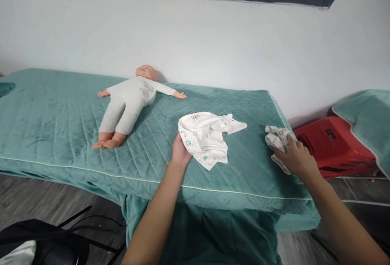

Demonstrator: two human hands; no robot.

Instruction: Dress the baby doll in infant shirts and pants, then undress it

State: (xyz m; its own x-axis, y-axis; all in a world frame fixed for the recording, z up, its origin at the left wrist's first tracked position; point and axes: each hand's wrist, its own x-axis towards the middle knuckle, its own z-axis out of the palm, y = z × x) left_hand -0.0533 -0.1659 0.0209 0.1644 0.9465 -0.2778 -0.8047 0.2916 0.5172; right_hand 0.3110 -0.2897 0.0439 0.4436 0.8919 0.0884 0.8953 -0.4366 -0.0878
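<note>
My left hand (pixel 180 150) holds a white baby top (pixel 210 135) with small teal prints and a label at the neck. Its fingers are tucked under the cloth, and one narrow sleeve points to the right. Toward the bed's right end, my right hand (pixel 300 160) grips a crumpled white printed baby garment (pixel 276 137), whose exact kind I cannot make out. A baby doll (pixel 129 96) with a soft white body lies on its back left of the top, arms spread, feet toward me. Neither hand touches the doll.
Everything lies on a bed with a quilted green cover (pixel 61 110), set against a white wall (pixel 213 42). Beyond its right end stands a red plastic basket (pixel 338 145) beside more green fabric (pixel 368 119). A black chair (pixel 45 236) is at the lower left.
</note>
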